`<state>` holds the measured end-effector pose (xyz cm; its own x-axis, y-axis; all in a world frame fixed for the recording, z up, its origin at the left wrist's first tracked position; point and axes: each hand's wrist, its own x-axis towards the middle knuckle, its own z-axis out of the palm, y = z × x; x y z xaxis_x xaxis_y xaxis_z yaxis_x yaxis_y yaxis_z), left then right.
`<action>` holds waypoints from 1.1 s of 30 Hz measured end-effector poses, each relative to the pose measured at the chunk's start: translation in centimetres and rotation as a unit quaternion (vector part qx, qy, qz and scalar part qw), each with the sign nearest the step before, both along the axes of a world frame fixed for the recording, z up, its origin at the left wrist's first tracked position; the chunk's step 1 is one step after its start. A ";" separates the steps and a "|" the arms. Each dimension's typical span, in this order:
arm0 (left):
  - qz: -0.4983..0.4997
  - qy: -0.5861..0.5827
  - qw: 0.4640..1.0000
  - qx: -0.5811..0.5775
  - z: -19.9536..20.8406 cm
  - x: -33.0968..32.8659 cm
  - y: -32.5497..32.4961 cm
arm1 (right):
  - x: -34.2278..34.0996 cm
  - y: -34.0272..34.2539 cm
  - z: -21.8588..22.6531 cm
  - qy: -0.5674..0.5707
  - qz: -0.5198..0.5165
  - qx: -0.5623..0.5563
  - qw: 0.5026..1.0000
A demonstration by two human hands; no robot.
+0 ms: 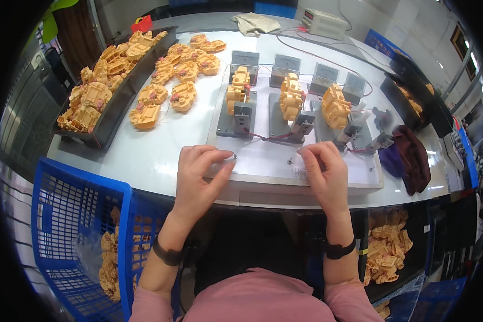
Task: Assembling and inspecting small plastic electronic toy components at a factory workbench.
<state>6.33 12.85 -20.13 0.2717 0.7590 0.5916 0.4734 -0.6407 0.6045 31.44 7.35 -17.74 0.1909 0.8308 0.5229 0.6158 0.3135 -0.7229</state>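
Observation:
My left hand (203,174) hovers over the front edge of a white test board (257,169), its thumb and index finger apart beside a small metal toggle switch (234,156). Toward the right, my right hand (327,174) is bent, thumb and index tips close together; anything between them is hidden. Another small switch (290,160) stands just left of those fingertips. Behind the hands, yellow plastic gear housings sit upright on grey fixtures: a left one (238,96), a middle one (292,97) and a right one (335,107). Neither hand touches them.
Analog meters (245,60) line the board's back, with red wires in front. More yellow housings (183,96) lie at the left, beside a full black tray (104,134). A blue crate (86,185) stands below. A dark cloth (413,161) and a power supply (323,24) are farther off.

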 end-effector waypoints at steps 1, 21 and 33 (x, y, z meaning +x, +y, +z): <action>0.003 -0.005 1.000 -0.003 0.5 0.4 -0.1 | 0.2 0.0 -0.3 0.005 -0.002 0.013 1.000; 0.036 0.019 0.998 -0.050 1.0 1.8 1.1 | 0.3 -0.2 -0.5 0.006 -0.002 0.032 0.999; 0.042 -0.008 0.998 -0.052 0.5 1.9 0.9 | 0.5 -0.2 -0.7 0.013 -0.004 0.022 1.000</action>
